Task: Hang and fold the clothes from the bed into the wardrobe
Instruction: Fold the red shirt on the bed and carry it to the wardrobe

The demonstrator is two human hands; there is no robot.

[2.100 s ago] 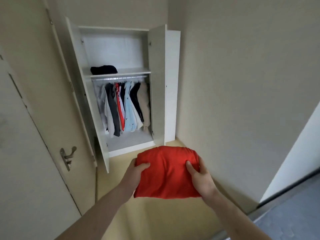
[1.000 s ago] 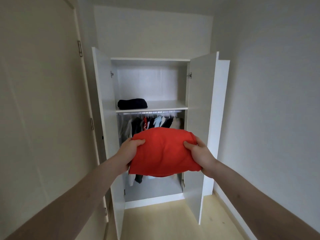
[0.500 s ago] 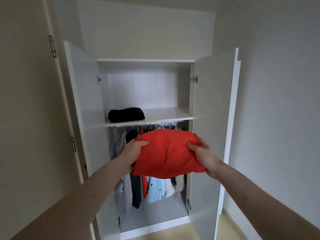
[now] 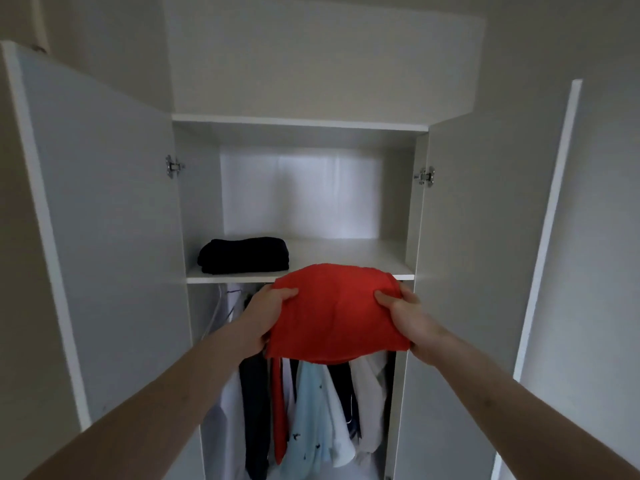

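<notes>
While it rides in front of the wardrobe's shelf (image 4: 346, 252), the folded red garment (image 4: 334, 313) is kept flat and level just below the shelf's front lip, its far edge overlapping that lip in view. Each side is pinched, thumb on top and fingers underneath: the left hand (image 4: 265, 315) holds the left edge and the right hand (image 4: 407, 315) the right, so both grips are clenched on the cloth. Supporting it from two sides likely keeps the fold from slumping open. A folded dark garment (image 4: 244, 255) sits on the shelf's left part, leaving bare board to its right, which is probably where the red one is headed. Below, hanging clothes (image 4: 308, 410) fill the rail between the wardrobe's two open doors (image 4: 104, 220).
</notes>
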